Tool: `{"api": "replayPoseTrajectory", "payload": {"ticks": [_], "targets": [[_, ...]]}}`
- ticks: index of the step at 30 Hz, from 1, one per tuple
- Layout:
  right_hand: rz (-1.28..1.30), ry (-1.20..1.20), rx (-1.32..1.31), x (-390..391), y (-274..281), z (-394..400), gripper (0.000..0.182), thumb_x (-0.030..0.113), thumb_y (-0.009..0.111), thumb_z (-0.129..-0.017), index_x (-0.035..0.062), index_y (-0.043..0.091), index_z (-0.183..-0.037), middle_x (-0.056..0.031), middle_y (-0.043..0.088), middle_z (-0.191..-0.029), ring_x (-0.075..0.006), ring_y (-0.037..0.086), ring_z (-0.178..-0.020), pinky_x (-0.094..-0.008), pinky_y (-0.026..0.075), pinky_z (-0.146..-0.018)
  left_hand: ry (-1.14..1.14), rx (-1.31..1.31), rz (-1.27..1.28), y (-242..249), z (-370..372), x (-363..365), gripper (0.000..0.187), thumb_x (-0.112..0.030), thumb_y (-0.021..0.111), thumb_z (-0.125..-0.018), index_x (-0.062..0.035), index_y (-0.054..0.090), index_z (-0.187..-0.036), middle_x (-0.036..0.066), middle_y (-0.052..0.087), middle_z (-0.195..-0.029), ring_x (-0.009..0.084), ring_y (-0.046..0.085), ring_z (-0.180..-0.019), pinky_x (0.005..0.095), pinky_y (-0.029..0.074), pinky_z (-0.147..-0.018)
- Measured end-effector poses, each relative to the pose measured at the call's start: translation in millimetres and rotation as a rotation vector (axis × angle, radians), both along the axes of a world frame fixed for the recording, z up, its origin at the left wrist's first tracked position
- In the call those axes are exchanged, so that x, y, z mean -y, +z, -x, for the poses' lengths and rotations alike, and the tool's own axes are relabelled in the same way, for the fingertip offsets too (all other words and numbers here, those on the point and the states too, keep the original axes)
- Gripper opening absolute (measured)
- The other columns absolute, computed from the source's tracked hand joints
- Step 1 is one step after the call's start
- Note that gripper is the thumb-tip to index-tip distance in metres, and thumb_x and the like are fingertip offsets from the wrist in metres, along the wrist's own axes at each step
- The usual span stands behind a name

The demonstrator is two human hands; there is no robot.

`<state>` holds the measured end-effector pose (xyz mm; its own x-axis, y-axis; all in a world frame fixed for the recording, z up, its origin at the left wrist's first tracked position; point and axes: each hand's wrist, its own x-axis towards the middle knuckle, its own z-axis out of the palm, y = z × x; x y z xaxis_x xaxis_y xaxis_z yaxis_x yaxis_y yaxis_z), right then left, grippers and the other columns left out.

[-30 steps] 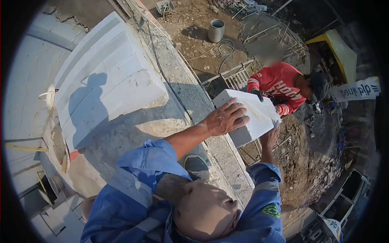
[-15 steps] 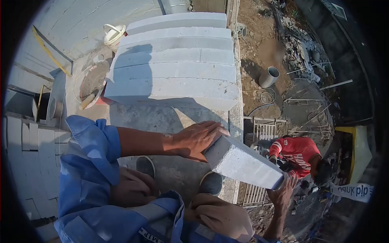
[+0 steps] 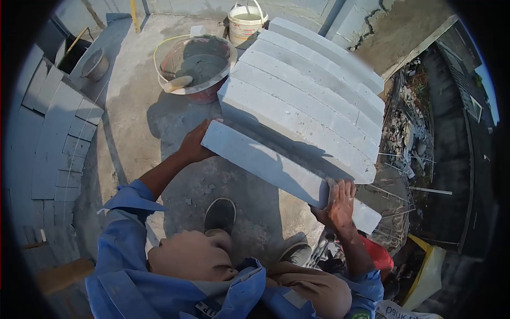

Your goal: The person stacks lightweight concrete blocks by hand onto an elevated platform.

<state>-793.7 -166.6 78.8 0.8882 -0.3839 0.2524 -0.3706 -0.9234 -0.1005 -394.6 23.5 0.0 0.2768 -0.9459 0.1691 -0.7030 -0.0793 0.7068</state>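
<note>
A long pale concrete block [image 3: 265, 159] is held between my two hands, slanting down to the right over the floor beside my feet. My left hand [image 3: 196, 142] is closed around its left end, the thumb side against the end face. My right hand [image 3: 338, 207] grips it toward the right, fingers bent over the upper edge. A white block end [image 3: 367, 217] shows past that hand, in line with the held block. Just beyond lies a stack of similar concrete blocks [image 3: 303, 114], close along the far side of the held one.
A mortar tub [image 3: 226, 69] with a wooden-handled tool [image 3: 178, 83] stands at the far left of the stack, near a white bucket [image 3: 247, 26]. More blocks [image 3: 50, 138] are piled at left. Beyond the floor's right edge are rubble [image 3: 406, 133] and a person in red [image 3: 377, 254] lower down.
The block has moved left from the right edge to alongside the stack. My left hand has shifted to its far left end. The view has turned, bringing the tub and bucket nearer the middle.
</note>
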Motion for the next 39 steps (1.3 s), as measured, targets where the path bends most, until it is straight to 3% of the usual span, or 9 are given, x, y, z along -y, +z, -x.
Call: {"api": "replayPoseTrajectory", "payload": {"ticks": [2, 8, 10, 13, 17, 19, 20, 23, 39], "targets": [[0.008, -0.001, 0.009, 9, -6, -26, 0.075, 0.033, 0.080, -0.061, -0.0049, 0.050, -0.118, -0.0223, 0.051, -0.104, -0.0421, 0.050, -0.098, -0.0584, 0.035, -0.096, 0.218, -0.216, -0.056, -16, -14, 1, 0.092, -0.026, 0.088, -0.059, -0.0121, 0.044, -0.139, 0.012, 0.052, -0.133, 0.0336, 0.048, -0.128, 0.0426, 0.043, -0.102], [0.173, -0.024, -0.005, 18, -30, -41, 0.075, 0.035, 0.081, -0.065, 0.0019, 0.051, -0.125, -0.0195, 0.050, -0.112, -0.0399, 0.048, -0.109, -0.0577, 0.031, -0.101, 0.246, 0.101, -0.075, -16, -32, 20, 0.100, -0.024, 0.087, -0.062, -0.0111, 0.036, -0.147, 0.015, 0.043, -0.146, 0.0346, 0.041, -0.134, 0.0416, 0.037, -0.109], [0.313, -0.023, 0.023, 26, -24, -38, 0.076, 0.039, 0.080, -0.069, 0.0015, 0.051, -0.129, -0.0200, 0.050, -0.115, -0.0388, 0.048, -0.112, -0.0594, 0.029, -0.104, 0.206, -0.011, -0.061, -18, -37, 30, 0.101, -0.024, 0.087, -0.063, -0.0100, 0.033, -0.148, 0.016, 0.041, -0.147, 0.0340, 0.040, -0.135, 0.0414, 0.036, -0.110], [0.100, -0.313, 0.239, 39, 0, -17, 0.075, 0.046, 0.076, -0.076, 0.0042, 0.050, -0.132, -0.0202, 0.048, -0.124, -0.0378, 0.046, -0.119, -0.0600, 0.024, -0.108, 0.185, -0.211, -0.051, -19, -30, 30, 0.102, -0.025, 0.087, -0.064, -0.0071, 0.031, -0.148, 0.018, 0.040, -0.148, 0.0317, 0.038, -0.137, 0.0404, 0.033, -0.112], [-0.161, -0.903, 0.625, 100, -49, 104, 0.076, 0.056, 0.068, -0.082, 0.0026, 0.049, -0.133, -0.0211, 0.045, -0.132, -0.0395, 0.045, -0.121, -0.0544, 0.028, -0.107, 0.093, -0.608, 0.075, -45, -29, 28, 0.096, -0.031, 0.084, -0.071, -0.0031, 0.032, -0.147, 0.015, 0.045, -0.141, 0.0259, 0.041, -0.133, 0.0375, 0.031, -0.110], [-1.099, -1.190, 1.202, 122, -102, 163, 0.075, 0.064, 0.055, -0.088, 0.0034, 0.051, -0.132, -0.0180, 0.048, -0.135, -0.0365, 0.048, -0.121, -0.0479, 0.036, -0.103, 0.116, -0.846, 0.181, -76, -37, 29, 0.088, -0.032, 0.081, -0.075, -0.0015, 0.036, -0.144, 0.013, 0.048, -0.136, 0.0241, 0.044, -0.128, 0.0364, 0.033, -0.108], [-1.095, -1.205, 1.214, 122, -120, 165, 0.075, 0.064, 0.055, -0.088, 0.0034, 0.051, -0.132, -0.0180, 0.048, -0.135, -0.0365, 0.048, -0.121, -0.0479, 0.036, -0.103, 0.160, -1.084, 0.296, -84, -38, 32, 0.080, -0.033, 0.078, -0.079, 0.0000, 0.040, -0.141, 0.012, 0.052, -0.131, 0.0224, 0.047, -0.124, 0.0353, 0.034, -0.106], [-1.915, -0.544, 1.223, 119, -136, 141, 0.074, 0.066, 0.044, -0.092, 0.0061, 0.050, -0.135, -0.0118, 0.052, -0.135, -0.0302, 0.051, -0.120, -0.0426, 0.041, -0.099, 0.384, -1.114, 0.302, -75, -29, 47, 0.062, -0.031, 0.072, -0.083, 0.0018, 0.050, -0.132, 0.009, 0.058, -0.122, 0.0196, 0.053, -0.114, 0.0345, 0.038, -0.101], [-1.876, -0.543, 1.386, 107, -92, 94, 0.064, 0.058, 0.048, -0.094, 0.0096, 0.050, -0.136, -0.0071, 0.058, -0.129, -0.0261, 0.056, -0.116, -0.0431, 0.045, -0.097, 0.495, -1.199, 0.318, -40, -21, 56, 0.045, -0.017, 0.067, -0.082, 0.0032, 0.056, -0.121, 0.010, 0.061, -0.114, 0.0220, 0.058, -0.107, 0.0345, 0.041, -0.098]]}}
